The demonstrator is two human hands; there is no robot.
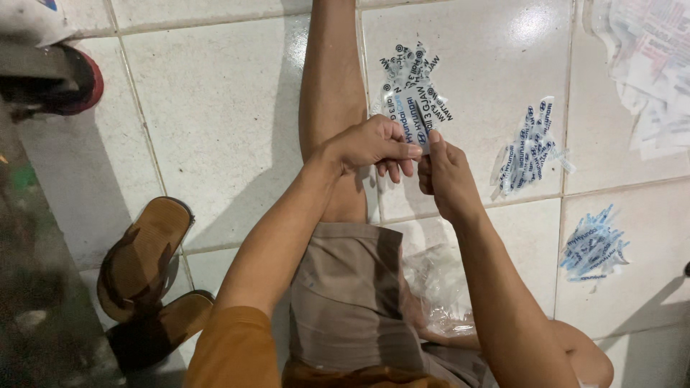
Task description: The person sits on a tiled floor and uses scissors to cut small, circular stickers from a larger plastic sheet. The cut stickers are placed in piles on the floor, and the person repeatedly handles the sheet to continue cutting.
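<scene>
Far left of the fingers lay a pair of brown sandals (147,276), smooth-soled, one overlapping the other on the glossy white tiled floor (215,122). The left hand (370,147) reached in palm down, wrist bent, thumb and forefinger pinched shut on a fan of thin, glossy plastic strips (415,90) with blue print (flat, narrow, splaying upward from the fingertips). The right hand (445,176) rose just beside it, fingers curled, thumb and forefinger nipping the same fan at its lower end. Right of the fingers a loose pile of strips (530,147) lay on the tiles, and farther right, lower, another heap (593,248).
</scene>
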